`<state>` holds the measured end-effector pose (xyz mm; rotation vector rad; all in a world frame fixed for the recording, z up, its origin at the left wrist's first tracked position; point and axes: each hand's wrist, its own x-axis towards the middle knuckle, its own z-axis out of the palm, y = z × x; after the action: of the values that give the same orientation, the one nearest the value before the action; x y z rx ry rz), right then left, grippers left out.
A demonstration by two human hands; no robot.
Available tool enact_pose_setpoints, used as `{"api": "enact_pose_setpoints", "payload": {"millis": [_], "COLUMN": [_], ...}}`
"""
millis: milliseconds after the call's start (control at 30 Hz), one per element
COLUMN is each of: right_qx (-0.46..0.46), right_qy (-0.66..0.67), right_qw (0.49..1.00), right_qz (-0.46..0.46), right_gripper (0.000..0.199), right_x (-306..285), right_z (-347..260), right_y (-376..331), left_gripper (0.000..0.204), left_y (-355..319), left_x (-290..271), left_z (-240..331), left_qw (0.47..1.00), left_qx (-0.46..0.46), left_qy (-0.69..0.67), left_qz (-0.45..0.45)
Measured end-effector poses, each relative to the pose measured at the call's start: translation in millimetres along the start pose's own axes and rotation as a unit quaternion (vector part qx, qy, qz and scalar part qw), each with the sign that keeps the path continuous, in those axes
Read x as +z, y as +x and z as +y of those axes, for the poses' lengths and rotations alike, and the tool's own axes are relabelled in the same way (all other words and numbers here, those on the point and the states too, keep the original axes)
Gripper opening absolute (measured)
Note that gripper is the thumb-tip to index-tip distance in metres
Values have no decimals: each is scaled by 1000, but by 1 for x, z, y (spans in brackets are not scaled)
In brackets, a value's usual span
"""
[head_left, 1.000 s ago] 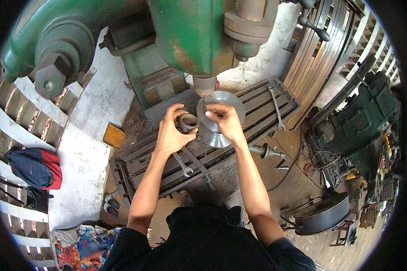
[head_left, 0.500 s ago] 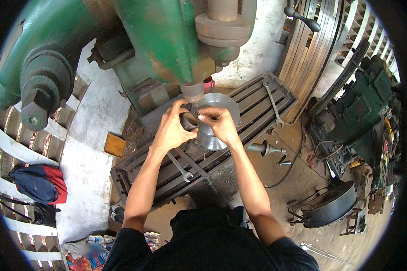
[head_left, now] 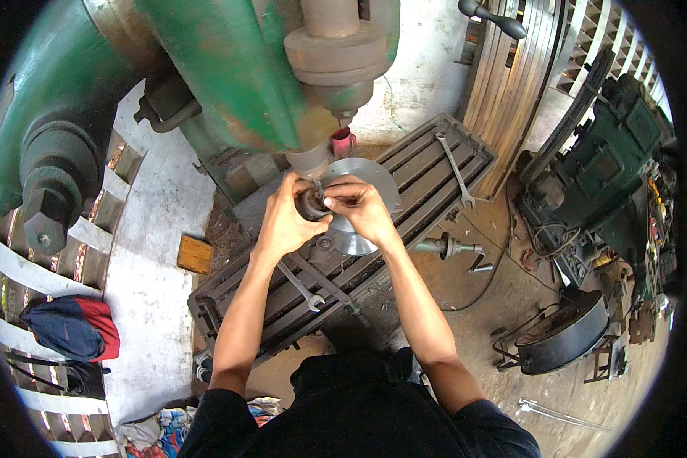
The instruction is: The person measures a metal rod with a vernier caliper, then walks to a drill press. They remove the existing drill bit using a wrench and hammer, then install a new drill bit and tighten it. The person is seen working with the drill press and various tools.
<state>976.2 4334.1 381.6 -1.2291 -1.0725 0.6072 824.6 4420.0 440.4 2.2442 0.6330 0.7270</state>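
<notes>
Head view, looking down on a milling machine.

Dark metal ring (head_left: 313,204): short, round, hollow collar, dull and dark grey, held just under the machine's spindle nose (head_left: 311,160) and over the slotted machine table (head_left: 435,164). Partly hidden by the fingers; contact with the spindle nose cannot be told.

Steel disc (head_left: 374,177): flat, round, bright grey, lying on the table directly behind and beneath the ring, its lower rim showing below the right hand.

Left hand (head_left: 285,221): forearm rising from the lower edge, bare, wrist bent slightly inward; fingers curled and closed around the left side of the ring, thumb toward the top.

Right hand (head_left: 362,210): forearm rising from the lower right, elbow out; fingers bunched and bent, gripping the right side of the ring, fingertips meeting those of the left hand over it.

Surroundings: green machine head (head_left: 229,69) above; open-ended spanner (head_left: 301,286) lying on the table near the left forearm; second, longer spanner (head_left: 454,168) on the far right of the table, well apart from the hands; small pink cup (head_left: 343,141) behind the disc; tapered tool holder (head_left: 446,246) just off the table's right edge; red and blue bag (head_left: 72,328) on the floor at left.
</notes>
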Motion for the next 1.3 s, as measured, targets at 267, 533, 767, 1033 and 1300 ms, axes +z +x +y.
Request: {"api": "enact_pose_setpoints", "payload": {"millis": [267, 533, 767, 1033, 1300], "right_qx": [6, 12, -73, -135, -83], "right_qy": [-3, 183, 194, 173, 391], "right_qw": [999, 981, 978, 970, 914], "right_qz": [-40, -58, 30, 102, -71], "right_gripper": [21, 67, 77, 70, 75], "right_x": [-6, -12, 33, 43, 24], "right_z": [-7, -15, -16, -21, -11], "right_y": [1, -10, -8, 5, 18], "left_gripper": [73, 74, 71, 78, 96], "left_y": [-4, 7, 20, 16, 49], "left_x": [16, 11, -5, -14, -13], "left_z": [-14, -7, 21, 27, -30], "left_qw": [994, 977, 964, 983, 911], "left_qx": [27, 18, 46, 10, 69], "left_qy": [-85, -172, -212, -126, -388], "left_qz": [60, 122, 155, 130, -121]}}
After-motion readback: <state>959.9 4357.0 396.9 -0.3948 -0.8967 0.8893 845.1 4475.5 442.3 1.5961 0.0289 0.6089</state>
